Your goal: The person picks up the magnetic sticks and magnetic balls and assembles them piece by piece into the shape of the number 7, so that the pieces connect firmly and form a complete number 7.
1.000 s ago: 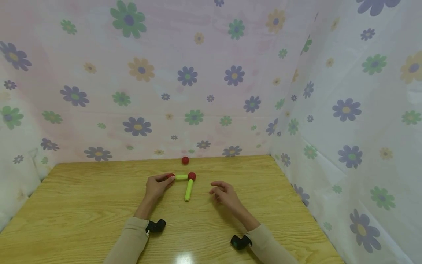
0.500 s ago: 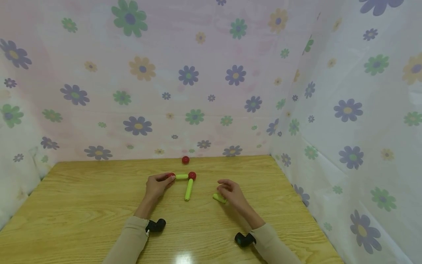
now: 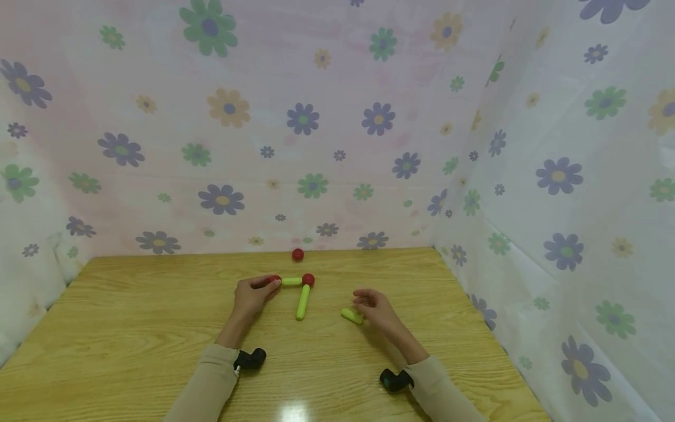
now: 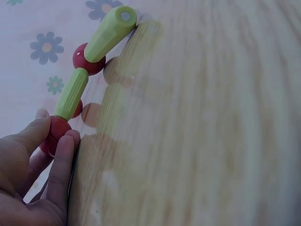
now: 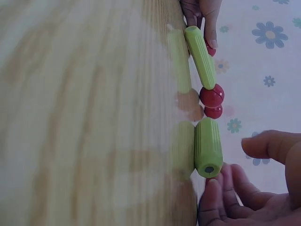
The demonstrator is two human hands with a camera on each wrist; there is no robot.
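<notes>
In the head view my left hand [image 3: 250,297] pinches a red ball [image 3: 275,279] between thumb and fingers. From that ball a light-green rod [image 3: 292,281] runs right to a second red ball [image 3: 308,280], and another green rod [image 3: 303,302] reaches from there toward me. A loose green rod [image 3: 351,316] lies on the table just left of my right hand [image 3: 382,312]. The right wrist view shows the thumb [image 5: 265,144] apart from this rod [image 5: 208,148], the fingers relaxed close by its near end; whether a fingertip touches it I cannot tell.
A single red ball [image 3: 297,254] sits near the back edge of the wooden table [image 3: 158,328]. Flower-printed cloth [image 3: 337,176] hangs behind the table and along its sides. Each wrist wears a black camera [image 3: 396,381].
My right hand has drawn away to the right. A loose green rod, unseen a second ago, now shows on the table by its fingers. The left hand keeps its pinch on the ball.
</notes>
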